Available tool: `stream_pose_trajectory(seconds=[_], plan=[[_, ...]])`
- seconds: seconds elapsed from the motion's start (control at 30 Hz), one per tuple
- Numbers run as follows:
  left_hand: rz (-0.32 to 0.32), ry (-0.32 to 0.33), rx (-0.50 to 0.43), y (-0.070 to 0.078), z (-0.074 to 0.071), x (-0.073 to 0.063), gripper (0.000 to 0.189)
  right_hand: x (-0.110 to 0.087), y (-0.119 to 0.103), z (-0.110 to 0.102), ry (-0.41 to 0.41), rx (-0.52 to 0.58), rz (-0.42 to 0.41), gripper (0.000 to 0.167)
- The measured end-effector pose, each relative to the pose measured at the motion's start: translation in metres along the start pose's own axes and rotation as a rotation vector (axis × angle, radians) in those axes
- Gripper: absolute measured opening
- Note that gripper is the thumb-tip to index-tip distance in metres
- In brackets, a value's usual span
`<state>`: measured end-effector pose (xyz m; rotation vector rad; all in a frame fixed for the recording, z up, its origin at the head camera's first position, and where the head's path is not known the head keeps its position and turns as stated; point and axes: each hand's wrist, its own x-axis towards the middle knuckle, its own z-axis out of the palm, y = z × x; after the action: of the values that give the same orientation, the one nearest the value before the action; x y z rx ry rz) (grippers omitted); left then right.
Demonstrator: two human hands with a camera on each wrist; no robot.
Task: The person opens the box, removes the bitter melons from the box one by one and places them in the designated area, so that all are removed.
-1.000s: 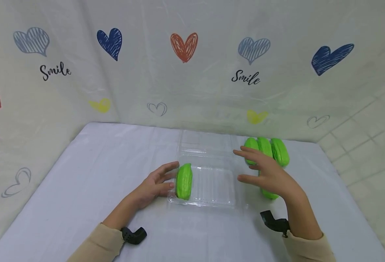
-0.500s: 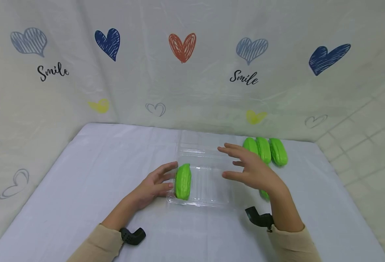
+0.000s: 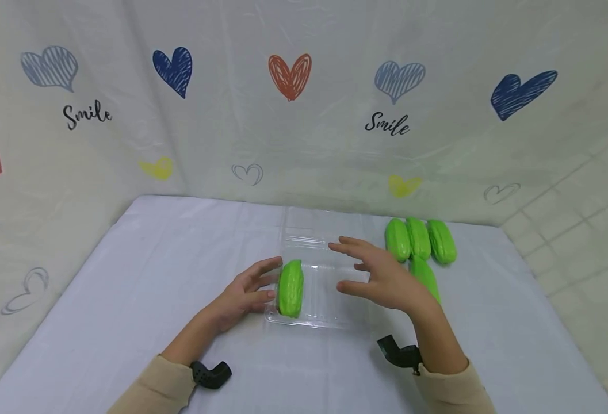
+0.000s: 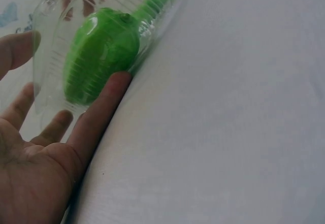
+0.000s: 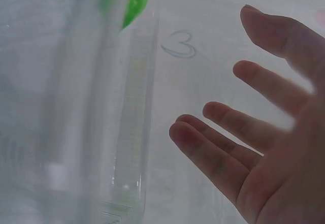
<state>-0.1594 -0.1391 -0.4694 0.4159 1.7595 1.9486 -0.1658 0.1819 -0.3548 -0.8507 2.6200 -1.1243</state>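
Note:
A clear plastic clamshell box (image 3: 329,323) lies on the table with its lid (image 3: 324,225) folded back. One glossy, ridged green vegetable-shaped piece (image 3: 290,288) sits lengthwise against the box's left side. My left hand (image 3: 243,294) rests at that left wall, its fingers spread; in the left wrist view the fingertips (image 4: 118,82) lie at the plastic beside the green piece (image 4: 101,56). My right hand (image 3: 381,276) holds nothing and hovers over the box's right part, fingers loosely extended. Its fingers (image 5: 223,163) appear apart from the box wall (image 5: 134,112) in the right wrist view.
Right of the box, three matching green pieces (image 3: 419,238) stand in a row near the table's back edge. Another green piece (image 3: 425,279) lies in front of them, partly behind the right wrist. A curtain printed with hearts (image 3: 290,77) hangs behind the white-covered table (image 3: 179,259).
My right hand has moved left from beside the green pieces to over the box's right part, uncovering the back row. My left hand, the box and the piece inside have stayed put.

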Motion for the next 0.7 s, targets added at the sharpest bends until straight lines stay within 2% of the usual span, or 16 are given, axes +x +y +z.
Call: stream_pose_trajectory(seconds=[0.3, 0.7], plan=[[0.009, -0.005, -0.002, 0.002, 0.002, 0.000, 0.071, 0.002, -0.003, 0.011, -0.013, -0.030, -0.023, 0.067], [-0.002, 0.003, 0.001, 0.000, 0.001, 0.001, 0.072, 0.006, -0.006, 0.028, -0.061, -0.056, -0.013, 0.065]])
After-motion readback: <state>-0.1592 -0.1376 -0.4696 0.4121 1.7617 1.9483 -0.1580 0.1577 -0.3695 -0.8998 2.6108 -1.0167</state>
